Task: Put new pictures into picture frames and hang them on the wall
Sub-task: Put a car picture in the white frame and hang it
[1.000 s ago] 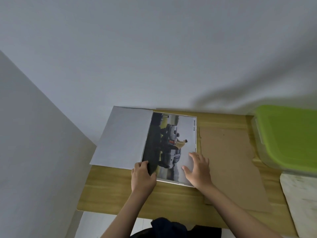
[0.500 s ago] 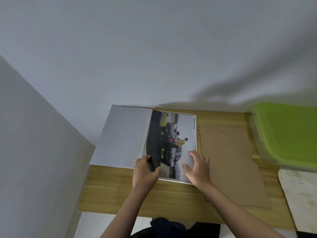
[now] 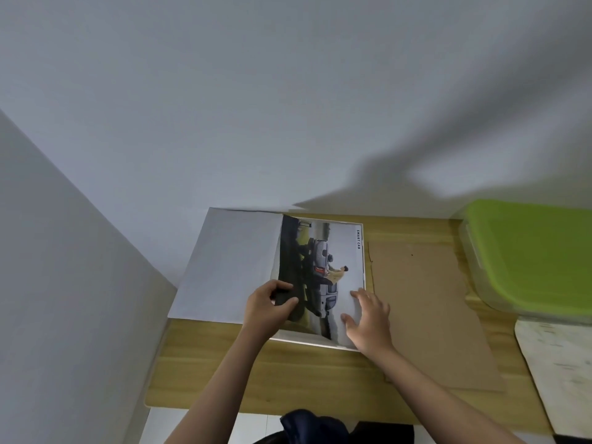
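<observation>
Glossy rect. car print (image 3: 333, 277), matte cardboard (image 3: 426, 309)

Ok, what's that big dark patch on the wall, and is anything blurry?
Head view: the patch is a soft shadow on the wall above the table; the green-lidded box looks soft at the frame edge; the car picture stays fairly sharp.

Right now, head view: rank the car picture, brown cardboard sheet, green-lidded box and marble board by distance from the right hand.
1. car picture: under the right hand, which presses on its near right corner.
2. brown cardboard sheet: right beside the hand, to its right.
3. marble board: far right, near edge.
4. green-lidded box: far right, at the back. Close to the board's distance; order uncertain.
</observation>
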The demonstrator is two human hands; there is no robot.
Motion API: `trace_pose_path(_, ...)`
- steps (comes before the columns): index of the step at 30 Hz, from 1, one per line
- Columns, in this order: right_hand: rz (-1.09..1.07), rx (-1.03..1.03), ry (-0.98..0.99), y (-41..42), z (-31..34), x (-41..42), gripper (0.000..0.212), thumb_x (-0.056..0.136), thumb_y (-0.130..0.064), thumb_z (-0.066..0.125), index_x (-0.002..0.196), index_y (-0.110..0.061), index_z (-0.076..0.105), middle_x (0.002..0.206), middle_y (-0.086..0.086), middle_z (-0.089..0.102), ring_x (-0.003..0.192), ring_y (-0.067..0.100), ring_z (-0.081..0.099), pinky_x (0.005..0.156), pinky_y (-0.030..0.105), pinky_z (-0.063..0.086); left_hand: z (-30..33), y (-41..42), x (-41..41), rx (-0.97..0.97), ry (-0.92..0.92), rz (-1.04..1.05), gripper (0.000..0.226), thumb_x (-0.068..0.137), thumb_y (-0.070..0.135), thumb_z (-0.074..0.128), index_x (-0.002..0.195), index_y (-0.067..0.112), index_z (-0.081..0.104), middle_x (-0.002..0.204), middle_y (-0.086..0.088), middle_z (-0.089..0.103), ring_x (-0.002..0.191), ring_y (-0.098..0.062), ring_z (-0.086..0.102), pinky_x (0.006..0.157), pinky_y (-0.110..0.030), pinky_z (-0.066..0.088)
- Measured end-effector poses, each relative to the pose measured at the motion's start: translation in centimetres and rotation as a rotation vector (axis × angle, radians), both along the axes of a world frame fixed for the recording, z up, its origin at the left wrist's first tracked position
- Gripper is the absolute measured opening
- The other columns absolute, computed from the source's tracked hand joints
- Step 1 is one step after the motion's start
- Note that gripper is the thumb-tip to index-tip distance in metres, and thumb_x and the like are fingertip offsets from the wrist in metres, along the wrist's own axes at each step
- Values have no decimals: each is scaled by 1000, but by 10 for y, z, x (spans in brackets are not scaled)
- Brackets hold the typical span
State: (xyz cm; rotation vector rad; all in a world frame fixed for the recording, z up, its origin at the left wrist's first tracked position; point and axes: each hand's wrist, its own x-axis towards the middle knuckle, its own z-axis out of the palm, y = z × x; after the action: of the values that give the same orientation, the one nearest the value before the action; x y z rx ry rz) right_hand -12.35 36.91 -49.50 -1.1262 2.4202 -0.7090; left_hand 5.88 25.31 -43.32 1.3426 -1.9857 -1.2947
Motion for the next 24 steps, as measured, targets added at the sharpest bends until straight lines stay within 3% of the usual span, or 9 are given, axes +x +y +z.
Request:
trace_pose_path(4,-11,-5,-32,0,2,-1,53,81,-27,70,129,-21,49,138,0,45,127,23,33,102,32,31,10,-5,-7,68,37,-86,39,81,12,70,117,19,58,104,2,55,102,-22,59,84,-31,57)
trace_pose_path(9,-54,-72,-133,-1,8,-5,52,81,-27,70,128,-22,50,134,-1,48,127,24,35,101,34,33,19,-4,-6,66,80,-105,56,83,5,66,134,20,48,121,-3,55,115,-22,55,93,-39,52)
trace_pose_path(15,-164,-214,-321,-9,21,-13,44,84,-42,62,125,-30,52,127,-2,55,122,23,46,100,44,43,40,5,5,18,272,-113,56,84,-5,61,124,32,52,113,11,57,108,-11,57,85,-14,52)
trace_pose_path(18,-173,-294,-518,-18,30,-15,34,87,-36,62,120,-34,54,112,2,62,110,23,57,91,38,48,52,9,10,25,357,-114,55,84,-8,58,124,29,55,116,7,58,111,-11,57,85,-16,52)
trace_pose_path(21,-192,-355,-730,-25,44,-7,35,88,-32,61,122,-30,55,97,11,67,95,25,64,88,43,52,60,9,19,38,425,-112,53,84,-9,57,126,24,56,117,3,59,113,-12,57,89,-25,54)
trace_pose_path(24,-323,-462,-940,-28,60,-8,31,89,-17,61,119,-23,57,102,13,66,95,30,66,84,45,55,65,9,24,50,439,-122,54,84,-9,57,124,26,56,119,3,56,113,-14,56,86,-26,54)
